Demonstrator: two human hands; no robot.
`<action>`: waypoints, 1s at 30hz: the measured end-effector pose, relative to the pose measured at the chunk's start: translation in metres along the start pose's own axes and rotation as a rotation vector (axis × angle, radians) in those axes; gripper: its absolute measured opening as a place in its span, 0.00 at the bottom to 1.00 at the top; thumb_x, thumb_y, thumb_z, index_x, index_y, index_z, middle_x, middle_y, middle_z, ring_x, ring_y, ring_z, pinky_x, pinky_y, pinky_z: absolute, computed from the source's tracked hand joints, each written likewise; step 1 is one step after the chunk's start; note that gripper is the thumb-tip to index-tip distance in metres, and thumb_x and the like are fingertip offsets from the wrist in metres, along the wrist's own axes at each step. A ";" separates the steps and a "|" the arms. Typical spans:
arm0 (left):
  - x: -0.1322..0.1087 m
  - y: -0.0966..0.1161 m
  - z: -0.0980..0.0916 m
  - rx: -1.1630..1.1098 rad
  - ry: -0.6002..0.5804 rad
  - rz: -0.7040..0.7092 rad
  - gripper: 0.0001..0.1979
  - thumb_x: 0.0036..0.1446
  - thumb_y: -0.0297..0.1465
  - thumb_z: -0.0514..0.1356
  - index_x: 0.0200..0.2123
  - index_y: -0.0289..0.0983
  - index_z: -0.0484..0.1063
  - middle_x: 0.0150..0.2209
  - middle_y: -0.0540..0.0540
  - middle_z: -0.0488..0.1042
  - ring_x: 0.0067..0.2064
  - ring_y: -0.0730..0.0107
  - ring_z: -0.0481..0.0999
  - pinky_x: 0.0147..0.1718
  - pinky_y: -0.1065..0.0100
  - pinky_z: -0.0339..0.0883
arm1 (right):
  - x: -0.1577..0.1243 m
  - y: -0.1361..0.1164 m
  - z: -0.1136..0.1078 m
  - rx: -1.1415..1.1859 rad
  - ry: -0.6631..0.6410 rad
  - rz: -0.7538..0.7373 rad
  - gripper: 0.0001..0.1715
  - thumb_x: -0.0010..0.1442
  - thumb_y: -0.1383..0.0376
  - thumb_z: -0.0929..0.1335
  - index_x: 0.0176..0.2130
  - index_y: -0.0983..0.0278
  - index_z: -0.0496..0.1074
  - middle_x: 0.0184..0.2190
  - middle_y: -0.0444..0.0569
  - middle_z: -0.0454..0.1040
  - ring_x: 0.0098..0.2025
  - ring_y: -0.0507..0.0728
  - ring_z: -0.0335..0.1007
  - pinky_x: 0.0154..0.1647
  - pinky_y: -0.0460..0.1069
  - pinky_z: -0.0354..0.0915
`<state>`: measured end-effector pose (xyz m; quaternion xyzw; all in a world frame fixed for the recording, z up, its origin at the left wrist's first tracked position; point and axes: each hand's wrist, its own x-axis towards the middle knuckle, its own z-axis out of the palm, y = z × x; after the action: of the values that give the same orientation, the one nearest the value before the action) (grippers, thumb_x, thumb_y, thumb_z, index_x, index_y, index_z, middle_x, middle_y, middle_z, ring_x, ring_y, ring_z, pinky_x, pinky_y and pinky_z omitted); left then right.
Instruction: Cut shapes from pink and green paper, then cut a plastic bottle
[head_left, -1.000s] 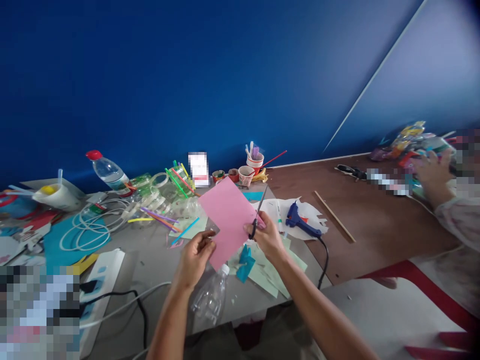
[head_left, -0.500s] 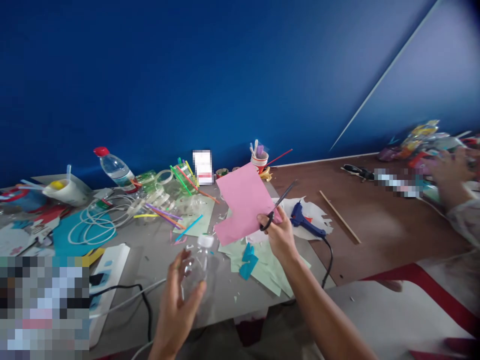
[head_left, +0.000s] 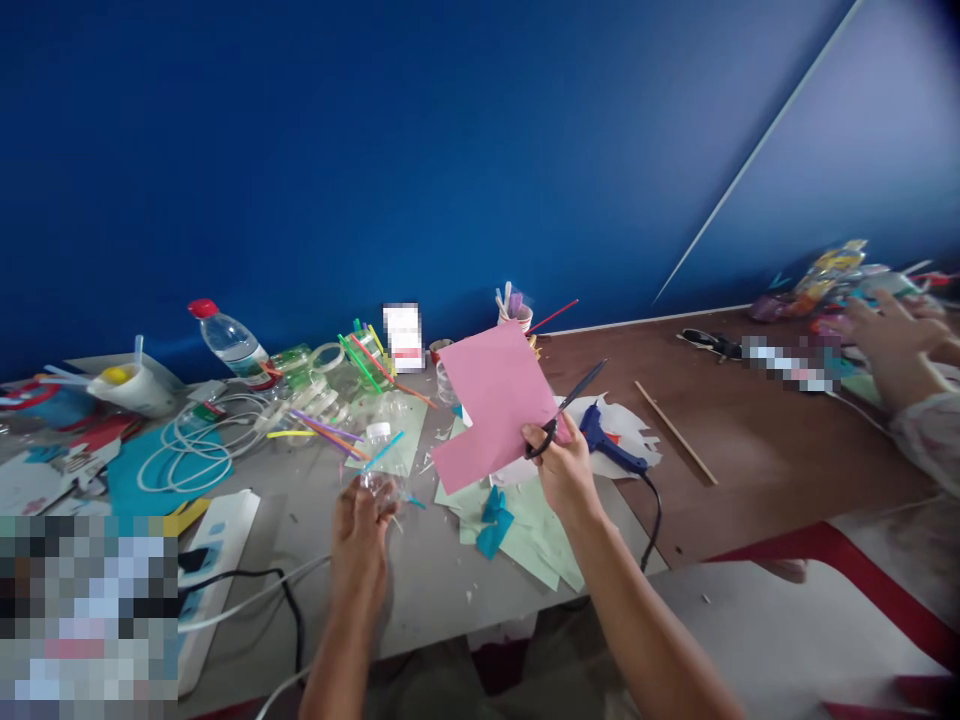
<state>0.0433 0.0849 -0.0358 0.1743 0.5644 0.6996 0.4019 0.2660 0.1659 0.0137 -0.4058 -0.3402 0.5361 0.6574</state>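
Note:
My right hand [head_left: 564,470] is closed on black scissors [head_left: 571,402] and also pinches a pink sheet of paper [head_left: 493,402], held up above the grey table [head_left: 435,570]. My left hand [head_left: 360,520] is wrapped round a small clear plastic bottle [head_left: 377,468] with a white cap, standing on the table to the left of the paper. Pale green and teal paper scraps [head_left: 517,525] lie below the pink sheet.
A blue glue gun [head_left: 606,447] with a black cord lies right of my right hand. Coloured straws [head_left: 330,432], a white coiled cable [head_left: 191,445], a red-capped water bottle [head_left: 229,340] and cups sit further back. Another person's hand [head_left: 889,340] reaches over the brown table at far right.
My left hand let go of the pink paper, took the clear bottle and moved it forward onto the table. My right hand lifted the paper and scissors slightly right.

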 end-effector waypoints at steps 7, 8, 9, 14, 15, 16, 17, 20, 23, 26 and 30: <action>0.051 0.027 0.017 0.381 0.172 0.371 0.19 0.56 0.46 0.57 0.43 0.38 0.67 0.41 0.42 0.74 0.41 0.61 0.76 0.38 0.62 0.69 | 0.004 -0.004 0.000 0.024 -0.009 -0.027 0.16 0.43 0.69 0.75 0.30 0.64 0.66 0.19 0.35 0.60 0.18 0.44 0.50 0.16 0.41 0.49; 0.058 0.033 0.021 0.452 0.208 0.438 0.21 0.54 0.44 0.60 0.45 0.37 0.67 0.44 0.40 0.73 0.43 0.60 0.75 0.40 0.61 0.69 | 0.004 -0.005 -0.001 0.025 -0.012 -0.031 0.16 0.43 0.69 0.75 0.30 0.63 0.66 0.19 0.35 0.60 0.18 0.44 0.50 0.16 0.41 0.49; 0.066 0.039 0.025 0.509 0.241 0.502 0.22 0.52 0.43 0.62 0.47 0.36 0.66 0.47 0.38 0.72 0.45 0.58 0.74 0.43 0.59 0.69 | 0.004 -0.005 -0.002 0.026 -0.015 -0.035 0.15 0.43 0.69 0.74 0.30 0.63 0.66 0.19 0.35 0.60 0.19 0.44 0.50 0.16 0.41 0.49; 0.101 0.056 0.043 0.756 0.287 0.820 0.23 0.52 0.37 0.62 0.49 0.33 0.66 0.49 0.34 0.70 0.54 0.49 0.69 0.55 0.49 0.60 | 0.004 -0.006 -0.006 0.016 -0.014 -0.042 0.15 0.45 0.68 0.75 0.31 0.63 0.66 0.21 0.35 0.61 0.19 0.44 0.50 0.17 0.41 0.49; 0.107 0.057 0.046 0.787 0.254 0.889 0.22 0.53 0.36 0.62 0.49 0.33 0.66 0.49 0.34 0.70 0.55 0.49 0.68 0.56 0.49 0.59 | 0.004 -0.006 -0.007 0.011 -0.010 -0.039 0.16 0.45 0.67 0.75 0.32 0.63 0.66 0.21 0.35 0.61 0.19 0.44 0.50 0.17 0.41 0.49; 0.113 0.059 0.048 0.808 0.212 0.952 0.22 0.53 0.35 0.62 0.50 0.33 0.66 0.50 0.33 0.70 0.56 0.49 0.67 0.57 0.49 0.58 | 0.004 -0.005 -0.007 0.005 -0.006 -0.036 0.16 0.45 0.67 0.75 0.32 0.63 0.67 0.21 0.35 0.61 0.19 0.44 0.50 0.17 0.41 0.49; 0.118 0.060 0.049 0.821 0.156 1.008 0.21 0.54 0.34 0.61 0.50 0.33 0.66 0.50 0.33 0.70 0.56 0.50 0.67 0.57 0.50 0.58 | 0.004 -0.005 -0.008 -0.002 -0.003 -0.033 0.16 0.45 0.67 0.75 0.33 0.63 0.67 0.21 0.35 0.61 0.19 0.44 0.50 0.17 0.41 0.49; 0.135 0.062 0.051 0.856 -0.003 1.101 0.19 0.55 0.32 0.60 0.51 0.34 0.66 0.52 0.34 0.69 0.57 0.53 0.67 0.58 0.53 0.59 | 0.005 -0.005 -0.009 -0.026 -0.003 -0.034 0.15 0.46 0.66 0.75 0.32 0.63 0.67 0.20 0.35 0.60 0.19 0.45 0.50 0.17 0.42 0.49; 0.152 0.060 0.050 0.929 -0.131 1.128 0.18 0.56 0.30 0.59 0.51 0.35 0.67 0.53 0.34 0.68 0.59 0.54 0.66 0.59 0.54 0.59 | 0.007 -0.006 -0.007 -0.035 -0.009 -0.048 0.15 0.46 0.66 0.75 0.32 0.63 0.67 0.20 0.35 0.60 0.19 0.45 0.50 0.17 0.42 0.48; 0.163 0.057 0.048 1.012 -0.222 1.127 0.18 0.56 0.28 0.56 0.51 0.36 0.69 0.57 0.35 0.66 0.63 0.53 0.61 0.61 0.53 0.56 | 0.008 -0.006 -0.005 -0.033 -0.013 -0.049 0.15 0.46 0.65 0.75 0.32 0.63 0.67 0.19 0.35 0.59 0.19 0.45 0.49 0.17 0.42 0.48; 0.161 0.061 0.049 1.112 -0.174 1.082 0.18 0.55 0.27 0.57 0.50 0.38 0.70 0.62 0.37 0.62 0.68 0.45 0.48 0.63 0.41 0.44 | 0.008 -0.006 0.000 -0.031 -0.015 -0.035 0.16 0.45 0.65 0.75 0.30 0.63 0.66 0.19 0.35 0.58 0.19 0.45 0.49 0.17 0.42 0.48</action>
<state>-0.0439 0.2366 0.0016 0.6554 0.6351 0.3967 -0.0986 0.2705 0.1726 0.0192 -0.4059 -0.3604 0.5223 0.6577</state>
